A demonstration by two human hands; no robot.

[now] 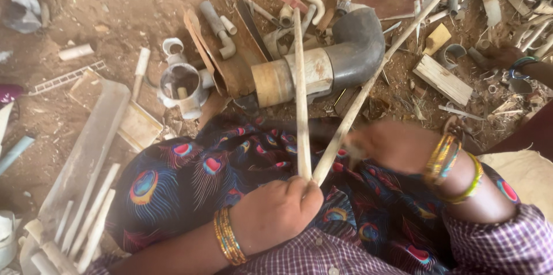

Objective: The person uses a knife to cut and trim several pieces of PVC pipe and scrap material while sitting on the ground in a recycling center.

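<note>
Two thin pale sticks [301, 108] rise in a narrow V from the left hand [275, 213], which is closed around their lower ends low in the middle of the view, over a lap draped in dark peacock-feather cloth [190, 180]. One stick stands nearly straight toward twelve o'clock; the other leans toward one o'clock and runs far up across the scrap on the ground. The right hand [391, 145] sits at about two o'clock from the left, blurred, close against the leaning stick; whether it grips the stick cannot be told. Both wrists carry gold and coloured bangles [443, 160], and the sleeves are a purple check.

Beyond the sticks, at twelve o'clock, a large grey pipe elbow [351, 47] lies on the dirt floor [115, 16], joined to a tan sleeve. At ten o'clock from the left hand stands a white pipe fitting [181, 82] with an open mouth. At nine o'clock lie a long pale board [86, 148] and several white rods. Toward two o'clock a small wooden block [442, 79] rests among pipe offcuts, and another person's hand [507, 56] shows near the right edge.
</note>
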